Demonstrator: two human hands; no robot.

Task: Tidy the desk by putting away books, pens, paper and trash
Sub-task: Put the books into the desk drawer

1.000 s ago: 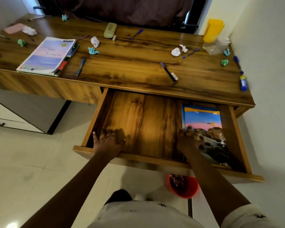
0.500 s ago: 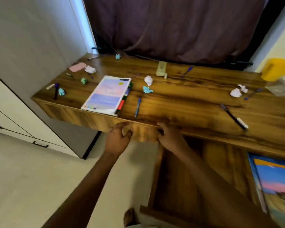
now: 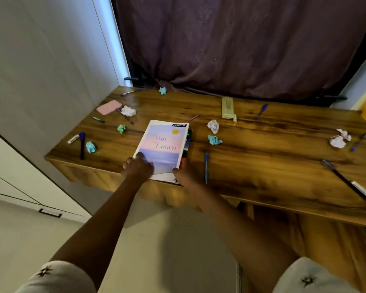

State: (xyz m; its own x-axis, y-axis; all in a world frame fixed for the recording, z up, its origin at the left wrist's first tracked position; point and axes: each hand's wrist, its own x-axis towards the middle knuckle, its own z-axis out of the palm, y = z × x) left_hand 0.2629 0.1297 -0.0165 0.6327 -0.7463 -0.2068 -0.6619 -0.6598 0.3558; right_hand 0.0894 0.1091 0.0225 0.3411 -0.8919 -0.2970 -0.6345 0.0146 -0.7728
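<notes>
Pastel book [image 3: 163, 144] lies between left hand [image 3: 137, 168] and right hand [image 3: 184, 176], touching.

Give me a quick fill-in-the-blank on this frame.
The left hand and right hand touch the notebook at its ___ end.
The blue pen lies to the notebook's ___.
The pink pad lies by the desk at its far ___ corner.
Missing: near; right; left.
</notes>
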